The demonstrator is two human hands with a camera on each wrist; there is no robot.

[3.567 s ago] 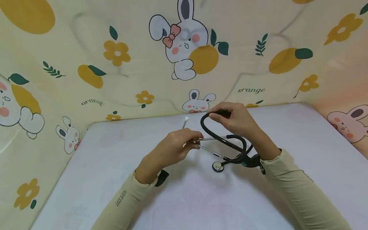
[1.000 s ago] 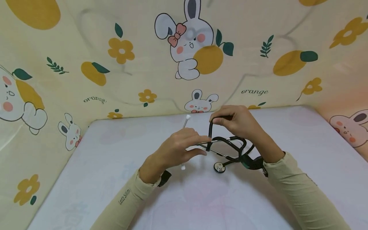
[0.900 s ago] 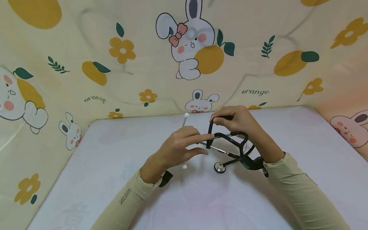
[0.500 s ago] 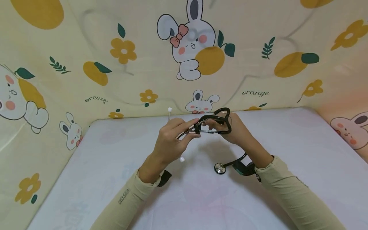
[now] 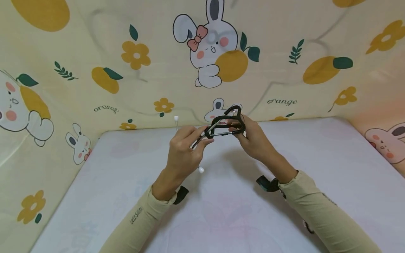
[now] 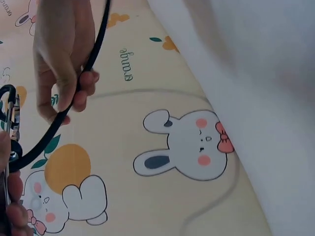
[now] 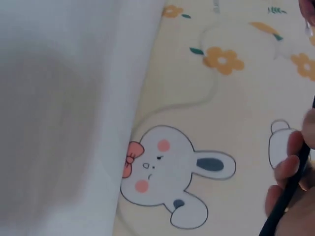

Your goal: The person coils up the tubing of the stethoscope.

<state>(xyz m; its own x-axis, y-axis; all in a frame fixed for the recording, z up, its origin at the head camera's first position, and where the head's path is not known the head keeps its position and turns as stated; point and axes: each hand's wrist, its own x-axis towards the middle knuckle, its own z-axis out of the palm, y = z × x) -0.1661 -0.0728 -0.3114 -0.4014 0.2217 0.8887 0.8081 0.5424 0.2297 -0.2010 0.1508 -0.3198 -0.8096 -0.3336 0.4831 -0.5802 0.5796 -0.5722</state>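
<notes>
A stethoscope hangs raised above the table between both hands. My left hand pinches its metal ear tubes together with a bend of black tubing wrapped round them. White ear tips stick out above and below that hand. My right hand curls round the black tubing at the far right of the loops; in the left wrist view the tubing runs from the left fingers through the right hand's grip. Right fingers also show round it in the right wrist view.
A white-covered table lies below, with a patterned cloth of rabbits and oranges rising behind it. Black wrist straps sit by both cuffs. A small dark curved piece shows beside the right sleeve.
Both hands have risen and shifted left, lifting the stethoscope. The tubing now wraps the ear tubes beside the left fingers. The round chest piece has left its earlier spot on the table.
</notes>
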